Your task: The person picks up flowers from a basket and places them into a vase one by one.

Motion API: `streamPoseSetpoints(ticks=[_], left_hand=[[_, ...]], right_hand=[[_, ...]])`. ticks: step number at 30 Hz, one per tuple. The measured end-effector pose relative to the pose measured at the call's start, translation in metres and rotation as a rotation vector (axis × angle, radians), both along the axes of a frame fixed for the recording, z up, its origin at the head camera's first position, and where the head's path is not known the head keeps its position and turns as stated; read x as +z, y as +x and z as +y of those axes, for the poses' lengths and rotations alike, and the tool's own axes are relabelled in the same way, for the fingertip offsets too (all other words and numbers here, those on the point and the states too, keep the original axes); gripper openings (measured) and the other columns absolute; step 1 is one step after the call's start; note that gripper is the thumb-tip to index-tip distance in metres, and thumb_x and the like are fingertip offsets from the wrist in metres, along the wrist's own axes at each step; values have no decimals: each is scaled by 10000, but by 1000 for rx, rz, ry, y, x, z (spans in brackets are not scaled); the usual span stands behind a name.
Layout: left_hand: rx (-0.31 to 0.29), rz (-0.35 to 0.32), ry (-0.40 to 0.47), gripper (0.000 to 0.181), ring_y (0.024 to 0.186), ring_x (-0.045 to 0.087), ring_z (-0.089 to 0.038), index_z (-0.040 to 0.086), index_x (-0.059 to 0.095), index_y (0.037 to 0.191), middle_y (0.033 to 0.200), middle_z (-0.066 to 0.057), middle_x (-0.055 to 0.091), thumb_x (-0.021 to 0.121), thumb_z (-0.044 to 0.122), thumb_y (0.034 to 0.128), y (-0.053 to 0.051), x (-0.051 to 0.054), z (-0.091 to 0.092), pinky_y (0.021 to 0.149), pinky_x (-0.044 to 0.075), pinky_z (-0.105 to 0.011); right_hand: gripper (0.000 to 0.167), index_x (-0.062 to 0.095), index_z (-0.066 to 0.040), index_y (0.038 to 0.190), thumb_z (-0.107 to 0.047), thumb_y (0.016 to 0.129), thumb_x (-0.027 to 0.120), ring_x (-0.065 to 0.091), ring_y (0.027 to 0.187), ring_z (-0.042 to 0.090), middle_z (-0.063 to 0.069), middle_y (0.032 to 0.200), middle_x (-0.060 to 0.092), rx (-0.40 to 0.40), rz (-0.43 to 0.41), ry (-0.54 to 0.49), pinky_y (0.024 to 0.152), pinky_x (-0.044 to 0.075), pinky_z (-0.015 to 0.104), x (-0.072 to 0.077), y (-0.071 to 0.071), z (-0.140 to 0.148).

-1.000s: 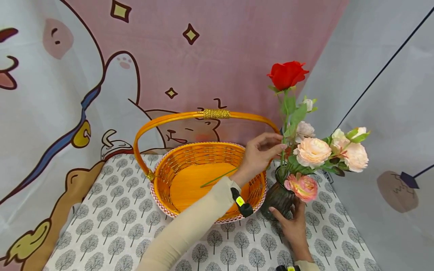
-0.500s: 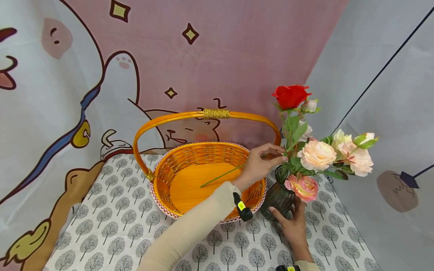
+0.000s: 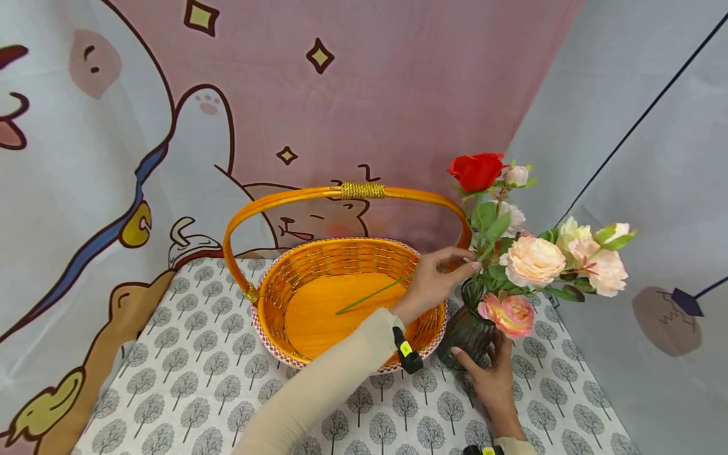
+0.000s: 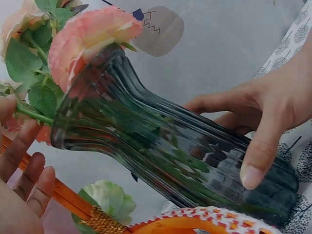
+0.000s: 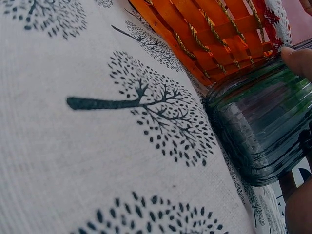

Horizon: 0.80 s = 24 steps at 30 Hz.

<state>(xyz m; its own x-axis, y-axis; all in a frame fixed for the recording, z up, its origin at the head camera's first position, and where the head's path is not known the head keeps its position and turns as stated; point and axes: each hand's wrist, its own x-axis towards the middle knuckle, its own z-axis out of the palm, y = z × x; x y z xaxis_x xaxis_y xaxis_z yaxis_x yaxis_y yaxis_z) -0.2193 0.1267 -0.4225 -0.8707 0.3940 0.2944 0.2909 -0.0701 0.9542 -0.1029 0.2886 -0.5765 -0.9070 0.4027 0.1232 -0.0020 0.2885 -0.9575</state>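
Note:
My left hand (image 3: 435,281) pinches the green stem of a red rose (image 3: 476,172) just above the mouth of a dark ribbed glass vase (image 3: 467,335). In the left wrist view that stem (image 4: 34,114) runs between thumb and finger into the vase's neck. Lower down, my right hand (image 3: 493,379) grips the vase near its base, thumb in front and fingers behind. Pale peach flowers (image 3: 534,260), a pink flower (image 3: 508,314) and white blooms stand in the vase, leaning right. In the right wrist view the glass base (image 5: 258,131) is beside the basket.
An orange woven basket (image 3: 318,316) with a tall arched handle (image 3: 284,201) stands left of the vase. One green stem (image 3: 370,296) lies inside it, partly behind my left hand. A tree-print cloth (image 3: 193,373) covers the table, with printed curtains behind and at the right.
The red rose has come down and its stem sits deeper in the vase. My left hand has lowered with it, and the peach flowers have shifted slightly right. My right hand keeps still.

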Motion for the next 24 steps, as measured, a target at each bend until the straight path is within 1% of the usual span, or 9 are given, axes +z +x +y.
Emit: streamPoseSetpoints(ticks=[2,4,6,9,13,15,16,20,24], left_hand=[[12,-4,-13,187,781,626,-94,265,780,1111,1086,130,728,745,356,953,1,-2,1,645,523,-230],[34,17,-60,171,834,604,-151,263,792,1090,1063,126,711,755,347,946,1,-4,2,654,480,-194],[47,45,-105,148,949,597,-223,243,805,1076,1083,103,703,756,302,949,0,-6,3,687,465,-174],[59,74,-177,120,1068,570,-263,220,821,1039,1107,51,701,753,224,941,-1,-8,4,748,446,-179],[59,22,-243,109,1175,547,-142,238,837,957,1128,67,699,765,176,904,0,-10,3,874,463,-225],[60,-11,-256,114,1203,548,-107,255,838,936,1125,92,698,772,173,892,2,-10,3,913,473,-249],[65,-31,-257,126,1222,547,-94,275,835,934,1134,114,690,775,175,885,3,-10,3,901,486,-256],[74,-66,-224,166,1175,588,-78,297,826,953,1110,140,689,780,159,874,5,-10,3,809,505,-247],[62,-81,-195,148,982,604,-34,270,830,979,1038,155,688,768,161,899,7,-12,2,721,499,-216]], right_hand=[[1104,136,-378,1632,-111,839,855,167,1571,417,158,1705,173,-3,4,3,1217,165,701,-1,0,0],[1107,134,-381,1632,-111,837,856,168,1570,421,162,1704,173,-5,6,5,1215,163,706,-1,0,0],[1105,139,-378,1632,-107,835,856,171,1568,425,164,1702,178,-7,12,8,1211,161,714,-1,0,0],[1102,147,-373,1631,-97,834,856,181,1564,427,160,1699,188,-5,20,11,1204,163,725,-1,0,1],[1100,143,-392,1628,-97,840,852,173,1565,428,141,1704,181,2,22,6,1197,162,735,0,0,1],[1102,134,-408,1626,-101,845,849,167,1567,428,131,1709,172,6,21,2,1195,158,739,0,0,1],[1106,129,-415,1625,-102,845,849,162,1568,429,127,1711,167,6,20,2,1194,157,741,0,0,1],[1098,138,-394,1629,-116,843,853,172,1566,427,137,1707,178,0,14,7,1198,163,734,0,0,1],[1073,157,-331,1634,-135,844,857,184,1561,426,158,1695,199,-6,-3,7,1199,170,727,-1,1,0]])
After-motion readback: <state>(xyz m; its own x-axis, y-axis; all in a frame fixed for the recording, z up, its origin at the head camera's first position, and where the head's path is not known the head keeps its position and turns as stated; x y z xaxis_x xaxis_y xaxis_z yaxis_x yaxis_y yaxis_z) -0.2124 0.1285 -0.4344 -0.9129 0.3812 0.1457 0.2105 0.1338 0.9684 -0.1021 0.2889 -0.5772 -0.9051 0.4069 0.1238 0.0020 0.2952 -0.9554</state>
